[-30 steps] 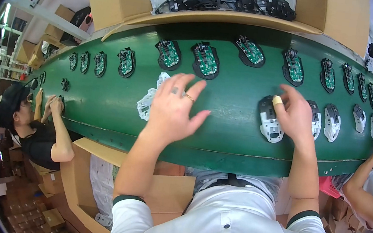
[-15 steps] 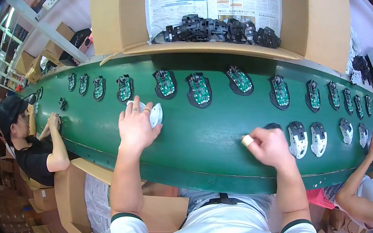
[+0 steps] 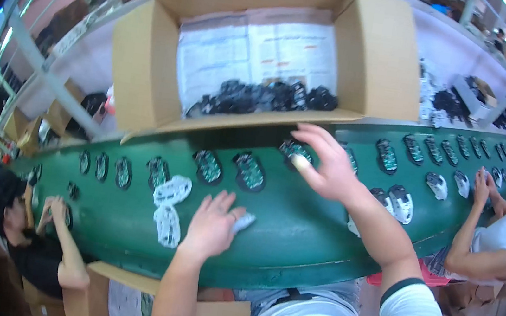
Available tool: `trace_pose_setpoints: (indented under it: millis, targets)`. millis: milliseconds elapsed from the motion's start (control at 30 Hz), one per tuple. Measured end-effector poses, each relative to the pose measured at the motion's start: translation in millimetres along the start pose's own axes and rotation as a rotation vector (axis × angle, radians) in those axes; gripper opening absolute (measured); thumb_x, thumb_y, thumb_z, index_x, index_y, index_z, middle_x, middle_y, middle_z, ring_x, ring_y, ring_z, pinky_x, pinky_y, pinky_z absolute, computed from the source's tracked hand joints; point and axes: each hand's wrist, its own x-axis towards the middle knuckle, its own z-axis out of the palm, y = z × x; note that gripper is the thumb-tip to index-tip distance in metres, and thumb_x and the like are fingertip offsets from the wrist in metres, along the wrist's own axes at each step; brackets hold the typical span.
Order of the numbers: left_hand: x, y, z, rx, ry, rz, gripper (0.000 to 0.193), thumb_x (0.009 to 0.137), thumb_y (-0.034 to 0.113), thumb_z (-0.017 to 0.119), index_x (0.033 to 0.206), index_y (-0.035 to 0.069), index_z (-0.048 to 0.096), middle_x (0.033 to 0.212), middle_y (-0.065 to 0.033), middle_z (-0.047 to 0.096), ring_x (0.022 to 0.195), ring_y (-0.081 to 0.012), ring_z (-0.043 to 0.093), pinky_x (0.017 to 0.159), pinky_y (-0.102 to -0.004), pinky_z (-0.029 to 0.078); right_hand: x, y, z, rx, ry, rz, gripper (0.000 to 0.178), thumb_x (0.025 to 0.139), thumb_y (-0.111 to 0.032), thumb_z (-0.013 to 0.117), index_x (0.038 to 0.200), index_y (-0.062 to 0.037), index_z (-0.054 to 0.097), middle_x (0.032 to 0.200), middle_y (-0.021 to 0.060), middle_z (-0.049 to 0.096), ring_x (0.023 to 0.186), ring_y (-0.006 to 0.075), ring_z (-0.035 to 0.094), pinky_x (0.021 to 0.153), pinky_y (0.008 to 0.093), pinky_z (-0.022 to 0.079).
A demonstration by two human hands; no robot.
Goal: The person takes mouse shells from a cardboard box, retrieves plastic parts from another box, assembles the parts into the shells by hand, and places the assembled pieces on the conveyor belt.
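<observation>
My left hand (image 3: 212, 224) is over the green work surface (image 3: 292, 246), its fingers stretched out. A white mouse shell (image 3: 244, 222) lies against its thumb side, partly covered. Two more white openwork shells, an upper one (image 3: 172, 191) and a lower one (image 3: 166, 226), lie to the left of that hand. My right hand (image 3: 330, 166) reaches forward with thumb and fingers apart, a pale wrap on the thumb. Just beyond the thumb sits a black mouse base with a green circuit board (image 3: 292, 150), partly hidden by the hand. No grip on it shows.
An open cardboard box (image 3: 393, 61) lined with newspaper holds black plastic parts (image 3: 261, 98). More mouse bases (image 3: 249, 171) form a row along the surface. Black-and-white mouse assemblies (image 3: 400, 204) lie near my right forearm. One person (image 3: 38, 257) works at left, another (image 3: 500, 248) at right.
My view has shifted. My right hand has moved forward and left, from near the black-and-white mice to the circuit-board row. My left hand has moved right, exposing white shells.
</observation>
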Motion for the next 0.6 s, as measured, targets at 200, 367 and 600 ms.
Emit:
trace_pose_setpoints:
  millis: [200,367,600]
  targets:
    - [5.1,-0.5,4.7,-0.078,-0.053,-0.04,0.057,0.087,0.015,0.075,0.143,0.012,0.062,0.145,-0.0196,0.062,0.135,-0.0375,0.059,0.115,-0.0475,0.046,148.6,106.8,67.5,-0.271,-0.432,0.454,0.048,0.089,-0.035,0.066,0.129,-0.0095,0.073,0.135,0.022,0.068,0.13,0.0396,0.061,0.111,0.046,0.049]
    - [-10.7,-16.7,-1.8,-0.131,-0.047,-0.13,0.062,0.088,0.018,0.077,0.146,0.011,0.058,0.146,-0.0198,0.061,0.132,-0.039,0.06,0.113,-0.0481,0.048,175.8,121.7,99.7,-0.563,-0.822,0.549,0.045,0.088,-0.027,0.068,0.128,-0.0079,0.076,0.141,0.0161,0.069,0.132,0.0333,0.065,0.11,0.0469,0.052]
    - [-17.4,-3.3,18.5,-0.22,-0.068,-0.099,0.064,0.088,0.015,0.076,0.148,0.007,0.054,0.146,-0.0169,0.061,0.131,-0.0373,0.062,0.109,-0.0452,0.052,114.5,83.0,55.3,-0.04,0.169,0.114,0.033,0.095,-0.012,0.069,0.125,-0.001,0.069,0.116,0.0174,0.072,0.102,0.0304,0.071,0.092,0.0402,0.056]
